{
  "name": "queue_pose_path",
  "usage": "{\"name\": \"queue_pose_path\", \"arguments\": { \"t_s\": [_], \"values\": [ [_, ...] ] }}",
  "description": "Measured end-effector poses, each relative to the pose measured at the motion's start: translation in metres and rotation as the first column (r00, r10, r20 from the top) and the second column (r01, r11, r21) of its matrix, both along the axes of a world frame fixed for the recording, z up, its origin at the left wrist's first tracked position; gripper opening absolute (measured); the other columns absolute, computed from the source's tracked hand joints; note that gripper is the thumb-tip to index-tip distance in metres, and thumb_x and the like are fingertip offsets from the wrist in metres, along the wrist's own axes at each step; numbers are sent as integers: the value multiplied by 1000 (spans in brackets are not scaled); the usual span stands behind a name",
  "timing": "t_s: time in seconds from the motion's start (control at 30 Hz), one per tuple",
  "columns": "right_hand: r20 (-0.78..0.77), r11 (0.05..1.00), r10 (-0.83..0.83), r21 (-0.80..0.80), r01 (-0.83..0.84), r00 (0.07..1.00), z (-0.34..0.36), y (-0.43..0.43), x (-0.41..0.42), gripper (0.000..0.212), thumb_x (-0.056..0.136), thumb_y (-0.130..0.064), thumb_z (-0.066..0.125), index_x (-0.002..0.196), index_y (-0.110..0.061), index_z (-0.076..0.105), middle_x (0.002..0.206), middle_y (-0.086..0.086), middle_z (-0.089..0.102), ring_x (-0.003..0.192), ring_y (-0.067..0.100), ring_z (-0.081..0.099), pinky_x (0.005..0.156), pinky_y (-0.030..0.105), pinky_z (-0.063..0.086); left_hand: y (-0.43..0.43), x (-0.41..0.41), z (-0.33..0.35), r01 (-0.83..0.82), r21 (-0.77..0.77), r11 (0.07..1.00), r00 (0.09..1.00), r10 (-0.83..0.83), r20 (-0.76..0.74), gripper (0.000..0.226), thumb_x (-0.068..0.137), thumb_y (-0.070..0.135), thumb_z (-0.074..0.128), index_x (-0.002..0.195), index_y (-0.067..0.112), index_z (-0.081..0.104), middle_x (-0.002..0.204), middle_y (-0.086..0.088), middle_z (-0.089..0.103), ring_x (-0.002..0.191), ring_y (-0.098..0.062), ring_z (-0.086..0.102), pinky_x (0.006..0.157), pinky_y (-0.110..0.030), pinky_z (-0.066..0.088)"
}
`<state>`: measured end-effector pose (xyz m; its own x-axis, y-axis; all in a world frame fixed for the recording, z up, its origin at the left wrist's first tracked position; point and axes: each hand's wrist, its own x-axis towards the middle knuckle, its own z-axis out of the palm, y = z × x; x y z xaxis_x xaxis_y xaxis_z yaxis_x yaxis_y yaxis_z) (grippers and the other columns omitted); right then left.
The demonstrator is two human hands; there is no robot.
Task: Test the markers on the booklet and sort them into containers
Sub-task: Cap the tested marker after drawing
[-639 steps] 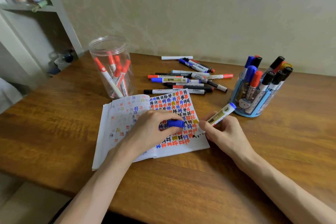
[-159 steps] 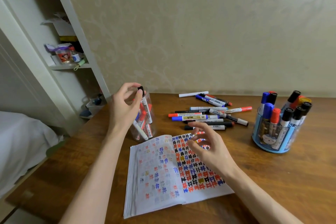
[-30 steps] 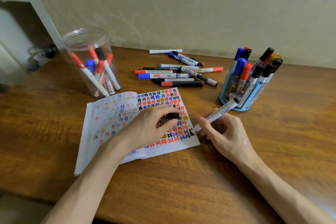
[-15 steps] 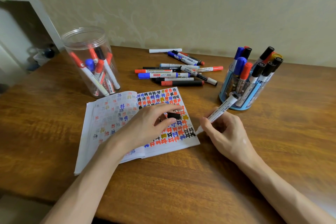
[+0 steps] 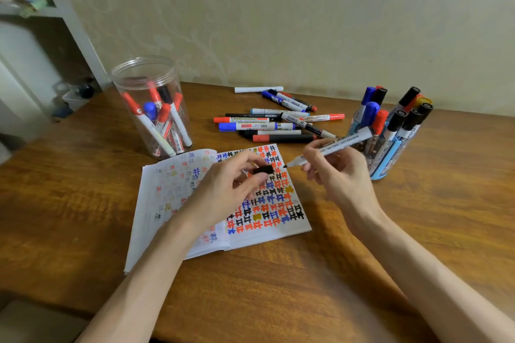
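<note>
The right hand (image 5: 337,172) had lifted the seemingly light, stiff black marker (image 5: 340,145) off the booklet (image 5: 167,203), gripping mid-barrel, the left hand (image 5: 223,192) pinching its cap (image 5: 263,169).

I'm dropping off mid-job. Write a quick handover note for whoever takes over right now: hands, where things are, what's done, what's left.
Left hand: pinches a black cap over the booklet.
Right hand: holds the uncapped marker, tip pointing at the cap.
Done: Clear jar at back left and blue holder at right each hold markers already; the open booklet is covered in test marks.
Left: recap this marker, drop it in a container, then test and sort the loose markers lying behind the booklet.
</note>
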<state>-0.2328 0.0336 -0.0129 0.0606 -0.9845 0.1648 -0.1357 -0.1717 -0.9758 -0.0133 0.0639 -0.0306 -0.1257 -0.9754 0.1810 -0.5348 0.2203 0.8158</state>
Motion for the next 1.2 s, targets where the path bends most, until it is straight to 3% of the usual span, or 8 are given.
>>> {"name": "queue_pose_path", "arguments": {
  "t_s": [0.2, 0.4, 0.6, 0.73, 0.83, 0.93, 1.2],
  "values": [
    [166, 999, -15, 42, 8, 986, -16, -3, 29, 12, 99, -28, 69, 92, -19, 71, 73, -1, 70, 70, 10, 64, 70, 30, 48, -1, 6, 3, -46, 65, 997, 992, 53, -111, 26, 94, 17, 72, 117, 25, 65, 114, 5, 71, 80, -13, 76, 74, -22, 60],
    [158, 999, -8, 44, 1, 987, -20, 1, 26, 11, 97, -30, 70, 91, -21, 72, 79, -4, 73, 74, 10, 68, 76, 32, 53, -1, 5, 3, -54, 68, 996, 992, 61, -111, 21, 93, 18, 72, 110, 26, 67, 109, 11, 69, 85, -8, 75, 73, -10, 54],
    [74, 996, 82, -26, -80, 994, -17, 4, 25, 9, 100, -26, 68, 94, -19, 72, 78, -1, 75, 75, 16, 72, 72, 22, 56, 0, 4, 3, -49, 47, 998, 993, 54, -105, 21, 92, 16, 73, 112, 23, 67, 108, 9, 70, 81, -12, 76, 75, -16, 57],
    [28, 989, 149, -2, -149, 988, -16, 8, 24, 16, 95, -32, 73, 105, -20, 76, 91, -6, 80, 84, 10, 77, 74, 20, 58, -1, 6, 2, -38, 5, 999, 995, 38, -88, 21, 93, 18, 71, 113, 22, 66, 104, 11, 73, 84, -11, 75, 77, -19, 59],
    [81, 983, 169, 60, -174, 982, -15, 8, 21, 25, 89, -33, 76, 110, -19, 78, 99, -6, 82, 89, 9, 78, 72, 18, 57, -1, 7, 0, -29, -20, 999, 995, 27, -97, 18, 95, 18, 68, 113, 18, 66, 97, 11, 75, 80, -14, 76, 80, -23, 60],
    [100, 984, 155, 75, -163, 983, -17, 9, 20, 32, 84, -38, 77, 109, -19, 79, 93, -2, 82, 83, 12, 78, 73, 21, 58, 0, 5, 0, -12, -56, 998, 995, 7, -98, 16, 96, 12, 67, 112, 13, 68, 89, 9, 76, 79, -14, 75, 76, -21, 59],
    [188, 984, 157, 58, -170, 970, -25, 12, 22, 26, 85, -33, 76, 104, -17, 79, 89, 4, 81, 80, 16, 77, 76, 22, 58, 1, 3, -1, 9, -96, 995, 990, -22, -138, 12, 95, 10, 68, 106, 12, 68, 81, 3, 75, 74, -18, 74, 71, -23, 59]
  ]
}}
